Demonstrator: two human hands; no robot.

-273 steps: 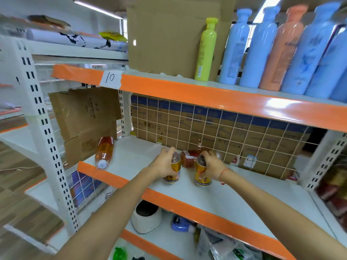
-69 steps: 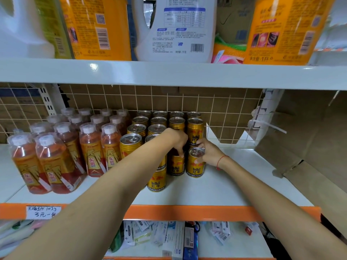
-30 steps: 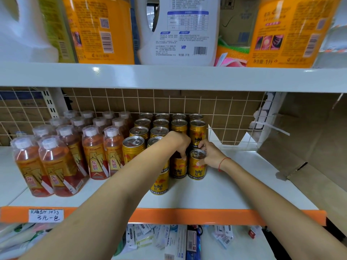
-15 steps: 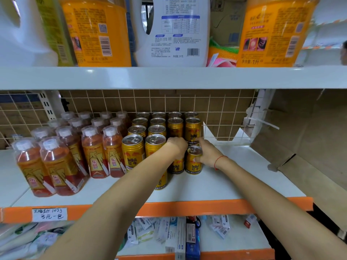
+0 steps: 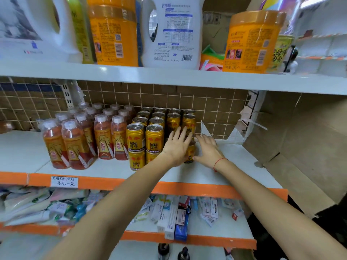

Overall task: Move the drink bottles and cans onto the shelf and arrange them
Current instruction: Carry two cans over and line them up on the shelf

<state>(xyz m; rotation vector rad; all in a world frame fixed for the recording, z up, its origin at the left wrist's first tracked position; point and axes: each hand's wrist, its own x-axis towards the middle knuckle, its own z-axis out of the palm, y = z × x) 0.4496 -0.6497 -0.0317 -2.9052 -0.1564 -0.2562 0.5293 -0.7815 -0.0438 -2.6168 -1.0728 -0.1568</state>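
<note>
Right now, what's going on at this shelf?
A person is stocking drinks on the middle shelf. Both hands are at the right end of the gold cans, which stand two high beside the orange drink bottles. The left hand lies with fingers straight against the cans, and the right hand is open beside a low front can, seemingly nudging it into line.

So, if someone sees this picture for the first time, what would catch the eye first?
Probably the block of gold cans, stacked two high at the middle of the white shelf, with both hands at its right end. The left hand lies with straight fingers against the cans, and the right hand is beside a low can. Next come the orange bottles to the left and the big jugs on the shelf above.
</note>
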